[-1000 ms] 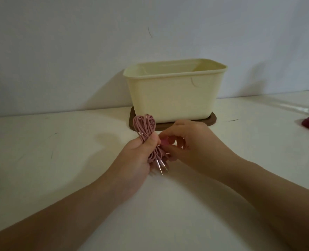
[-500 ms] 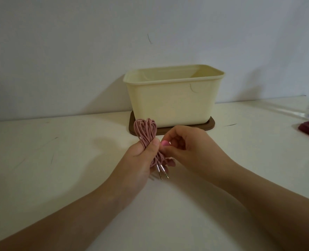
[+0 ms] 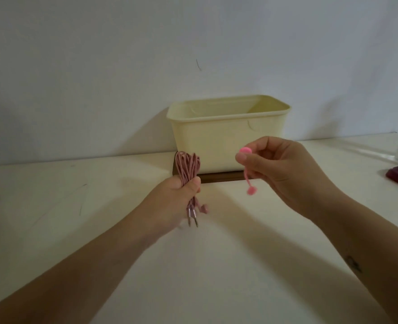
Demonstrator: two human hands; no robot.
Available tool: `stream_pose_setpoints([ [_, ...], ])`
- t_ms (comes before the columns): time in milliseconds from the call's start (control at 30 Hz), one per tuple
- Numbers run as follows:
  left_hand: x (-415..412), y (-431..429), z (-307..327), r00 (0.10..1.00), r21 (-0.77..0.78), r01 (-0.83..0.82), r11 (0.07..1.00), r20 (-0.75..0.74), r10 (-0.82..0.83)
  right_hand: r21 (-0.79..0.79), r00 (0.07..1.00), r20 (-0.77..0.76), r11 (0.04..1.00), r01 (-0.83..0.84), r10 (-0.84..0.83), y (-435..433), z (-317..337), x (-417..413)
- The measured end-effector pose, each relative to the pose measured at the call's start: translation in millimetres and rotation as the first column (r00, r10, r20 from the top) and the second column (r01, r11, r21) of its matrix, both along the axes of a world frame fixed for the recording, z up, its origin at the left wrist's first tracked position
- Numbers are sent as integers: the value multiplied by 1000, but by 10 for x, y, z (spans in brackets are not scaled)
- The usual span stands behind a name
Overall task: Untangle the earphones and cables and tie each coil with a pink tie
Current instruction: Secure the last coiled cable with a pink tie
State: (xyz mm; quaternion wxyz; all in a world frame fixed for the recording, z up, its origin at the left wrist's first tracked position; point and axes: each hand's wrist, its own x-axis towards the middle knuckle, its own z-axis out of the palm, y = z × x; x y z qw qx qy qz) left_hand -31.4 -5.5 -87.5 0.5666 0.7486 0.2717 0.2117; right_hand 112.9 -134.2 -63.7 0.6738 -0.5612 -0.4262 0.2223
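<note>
Left hand (image 3: pixel 177 202) and right hand (image 3: pixel 284 174) hover apart over the pale table (image 3: pixel 53 206), with the cream bin (image 3: pixel 228 136) behind. Left fist is wrapped tight round the pink cable coil (image 3: pixel 188 169), loops up, plugs (image 3: pixel 192 216) dangling. Right thumb and fingertips pinch the pink tie (image 3: pixel 247 180), which hangs free of the coil. I'd call this the tying step, tie not yet on. Next: bring the strap to the coil's waist, wrap, fasten.
</note>
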Motion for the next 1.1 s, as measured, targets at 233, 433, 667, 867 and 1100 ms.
stream_pose_setpoints([
  [233, 44, -115, 369, 910, 0, 349, 937, -240, -339, -144, 923, 362, 986, -87, 134, -86, 184, -134],
  [433, 277, -255, 541, 764, 40, 545, 838, -436, -476, -211, 860, 506, 976, 47, 68, -74, 93, -66],
  [667, 397, -216, 535, 738, 18, 591, 806, -416, -532, -212, 948, 316, 977, 33, 36, -73, 46, 18],
  [867, 388, -184, 513, 773, -41, 573, 819, -306, -556, -180, 973, 229, 982, 66, -24, -82, 51, 36],
  [1100, 321, -90, 502, 732, -228, 633, 740, -136, -667, -134, 975, 220, 988, 72, -42, -81, 55, 4],
])
